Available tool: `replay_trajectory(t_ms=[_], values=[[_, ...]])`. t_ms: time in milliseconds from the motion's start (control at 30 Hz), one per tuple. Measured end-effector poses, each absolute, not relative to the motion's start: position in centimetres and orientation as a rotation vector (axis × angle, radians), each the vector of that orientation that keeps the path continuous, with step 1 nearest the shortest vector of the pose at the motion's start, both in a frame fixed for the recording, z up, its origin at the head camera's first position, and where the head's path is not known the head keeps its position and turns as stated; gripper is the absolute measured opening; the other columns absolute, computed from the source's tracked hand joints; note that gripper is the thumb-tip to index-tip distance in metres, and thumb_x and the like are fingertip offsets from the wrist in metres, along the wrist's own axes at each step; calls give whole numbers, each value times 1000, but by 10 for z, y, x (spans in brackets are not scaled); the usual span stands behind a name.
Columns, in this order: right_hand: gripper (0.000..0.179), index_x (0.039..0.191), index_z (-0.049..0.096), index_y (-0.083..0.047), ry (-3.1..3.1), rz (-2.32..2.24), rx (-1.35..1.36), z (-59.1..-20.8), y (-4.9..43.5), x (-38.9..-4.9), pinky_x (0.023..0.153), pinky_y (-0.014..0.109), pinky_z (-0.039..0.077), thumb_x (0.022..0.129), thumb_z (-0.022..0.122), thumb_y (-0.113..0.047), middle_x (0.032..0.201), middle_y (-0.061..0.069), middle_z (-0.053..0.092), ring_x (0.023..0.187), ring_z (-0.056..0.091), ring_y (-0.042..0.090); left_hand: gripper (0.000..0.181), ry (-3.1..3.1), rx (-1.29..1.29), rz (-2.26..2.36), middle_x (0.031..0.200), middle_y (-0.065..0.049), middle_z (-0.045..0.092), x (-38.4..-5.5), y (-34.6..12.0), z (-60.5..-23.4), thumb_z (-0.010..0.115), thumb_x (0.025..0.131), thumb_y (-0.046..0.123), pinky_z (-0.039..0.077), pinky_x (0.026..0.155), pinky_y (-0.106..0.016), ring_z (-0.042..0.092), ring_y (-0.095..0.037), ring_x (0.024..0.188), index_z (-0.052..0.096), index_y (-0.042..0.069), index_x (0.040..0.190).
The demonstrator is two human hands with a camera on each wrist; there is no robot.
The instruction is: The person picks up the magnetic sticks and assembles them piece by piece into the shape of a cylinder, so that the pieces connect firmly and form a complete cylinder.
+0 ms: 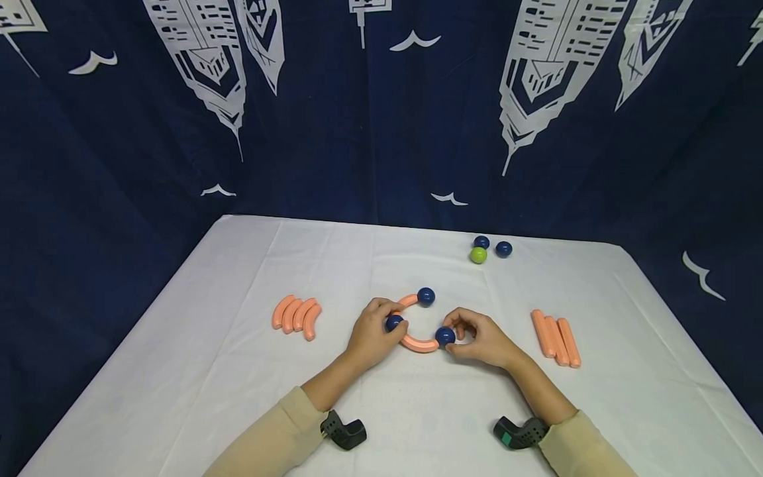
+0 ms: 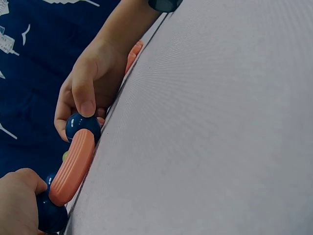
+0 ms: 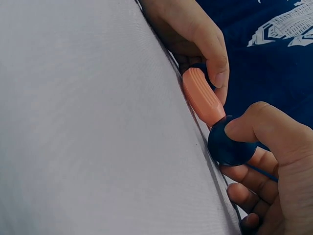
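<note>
A curved orange rod (image 1: pixel 419 345) joins two dark blue balls low over the white table, its ribbed side showing in the left wrist view. My left hand (image 1: pixel 375 334) grips the left blue ball (image 1: pixel 393 322) between thumb and fingers. At the rod's other end, my right hand (image 1: pixel 479 336) pinches the right blue ball (image 1: pixel 445 336), thumb on it in the right wrist view. A second curved orange rod (image 1: pixel 408 300) runs from beside the left fingers to a third blue ball (image 1: pixel 426 296); its near end is hidden by those fingers.
Several curved orange rods (image 1: pixel 296 314) lie side by side on the left of the white table (image 1: pixel 149 371). Three straight orange rods (image 1: pixel 556 338) lie on the right. At the back are a green ball (image 1: pixel 478 255) and two blue balls (image 1: pixel 503 249). A patterned navy curtain (image 1: pixel 369 146) hangs behind.
</note>
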State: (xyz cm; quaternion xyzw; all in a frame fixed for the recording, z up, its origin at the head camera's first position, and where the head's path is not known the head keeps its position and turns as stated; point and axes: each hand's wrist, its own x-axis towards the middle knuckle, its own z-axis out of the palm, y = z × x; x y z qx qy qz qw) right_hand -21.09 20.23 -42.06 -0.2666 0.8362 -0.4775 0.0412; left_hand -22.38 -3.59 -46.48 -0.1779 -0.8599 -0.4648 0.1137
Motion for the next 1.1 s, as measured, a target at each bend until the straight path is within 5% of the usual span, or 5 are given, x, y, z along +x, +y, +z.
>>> replay_trajectory(t_ms=[333,667,900,1100], values=[[28,100,64,4,2541,-1476,-849,-432,206,-216,63,30,43,74,77,6,81,12,57,72,50,35,30,-2515,-514,-1352,110,-10,58,-225,-36,-466,69,86,17,47,92,-41,59,-25,103,69,5,113],[13,101,67,3,2551,-1548,-792,-451,214,-229,63,21,45,89,64,1,86,0,64,73,54,8,30,-2497,-515,-1347,111,-12,59,-226,-36,-468,68,86,17,47,93,-42,60,-27,104,68,4,114],[15,103,64,10,2648,-1590,-585,-446,212,-240,64,21,46,91,62,1,90,13,65,73,55,11,29,-2507,-548,-1339,115,-10,61,-228,-34,-467,67,89,16,45,97,-39,59,-25,110,67,5,116],[17,103,66,3,2754,-1608,-389,-446,211,-249,63,22,45,93,64,-10,87,9,65,74,56,13,29,-2583,-622,-1344,122,-10,61,-233,-37,-461,65,92,16,43,101,-39,56,-25,119,65,4,119]])
